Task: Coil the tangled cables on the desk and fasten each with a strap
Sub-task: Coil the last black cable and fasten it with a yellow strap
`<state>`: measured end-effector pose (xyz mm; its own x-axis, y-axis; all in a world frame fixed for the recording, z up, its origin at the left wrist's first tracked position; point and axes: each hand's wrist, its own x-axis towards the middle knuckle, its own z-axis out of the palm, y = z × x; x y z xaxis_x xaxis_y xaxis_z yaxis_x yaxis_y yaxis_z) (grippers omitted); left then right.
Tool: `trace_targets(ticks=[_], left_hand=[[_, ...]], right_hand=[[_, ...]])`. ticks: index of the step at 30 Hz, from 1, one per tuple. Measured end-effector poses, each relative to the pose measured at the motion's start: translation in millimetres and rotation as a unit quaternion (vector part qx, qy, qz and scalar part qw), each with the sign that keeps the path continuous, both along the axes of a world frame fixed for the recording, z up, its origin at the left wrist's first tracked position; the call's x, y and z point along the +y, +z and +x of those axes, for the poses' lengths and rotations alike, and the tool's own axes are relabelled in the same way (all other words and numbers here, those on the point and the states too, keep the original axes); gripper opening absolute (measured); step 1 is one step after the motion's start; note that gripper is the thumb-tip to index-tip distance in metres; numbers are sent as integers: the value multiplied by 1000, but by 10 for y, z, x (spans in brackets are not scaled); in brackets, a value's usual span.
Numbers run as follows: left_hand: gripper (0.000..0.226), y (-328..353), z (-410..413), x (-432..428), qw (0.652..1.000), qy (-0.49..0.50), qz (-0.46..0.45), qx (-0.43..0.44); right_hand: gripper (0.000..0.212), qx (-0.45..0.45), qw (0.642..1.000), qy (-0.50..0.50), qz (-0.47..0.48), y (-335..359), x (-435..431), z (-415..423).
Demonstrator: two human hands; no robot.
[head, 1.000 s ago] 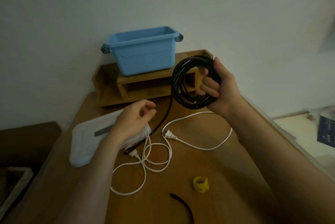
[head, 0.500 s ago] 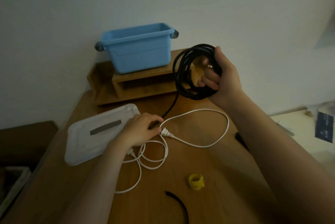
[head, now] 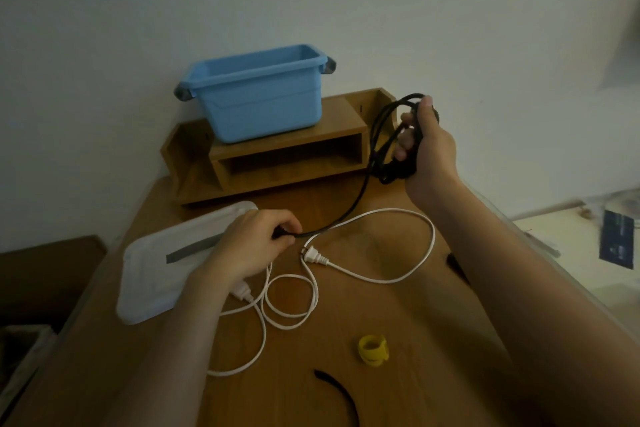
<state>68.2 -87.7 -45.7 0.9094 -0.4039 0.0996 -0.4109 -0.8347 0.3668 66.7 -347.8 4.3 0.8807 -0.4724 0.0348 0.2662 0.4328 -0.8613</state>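
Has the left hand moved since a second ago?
Yes. The left hand has dropped from above the white lid toward the white plug and now grips the black cable.

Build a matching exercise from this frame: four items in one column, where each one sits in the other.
Items:
1 black cable
2 white cable
3 yellow strap
4 blue bin

Places:
A on the wooden shelf
B coiled, gripped in the right hand
C lying loose across the desk
D rolled up, nearest the camera

Pairs: 1-B, 2-C, 3-D, 4-A
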Motion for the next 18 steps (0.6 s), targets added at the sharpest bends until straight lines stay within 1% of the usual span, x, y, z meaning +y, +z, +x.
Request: trace_targets(ticks=[3, 5, 7, 10, 12, 14, 16, 18], left_hand=[[17, 287, -96, 57, 993, -38, -106, 21], [11, 473, -189, 41, 980, -85, -172, 51], [6, 578, -268, 13, 958, -136, -239, 80], [11, 614, -281, -12, 916, -186, -339, 105], [10, 606, -246, -55, 883, -193, -410, 124], [5, 590, -229, -31, 838, -171, -496, 150], [9, 569, -207, -77, 805, -158, -546, 172], [7, 527, -209, -89, 794, -125, -572, 165]], right_hand=[[32, 12, 998, 28, 62, -33, -26, 81], [33, 40, 994, 58, 82, -84, -25, 141], [33, 65, 991, 111, 36, -155, -3, 163], [27, 57, 973, 208, -85, -217, 84, 93], [26, 52, 949, 265, -165, -235, 139, 30], [35, 62, 907, 354, -219, -246, 288, -9], [53, 77, 867, 432, -235, -239, 390, -60], [71, 70, 836, 497, -224, -246, 485, -106]])
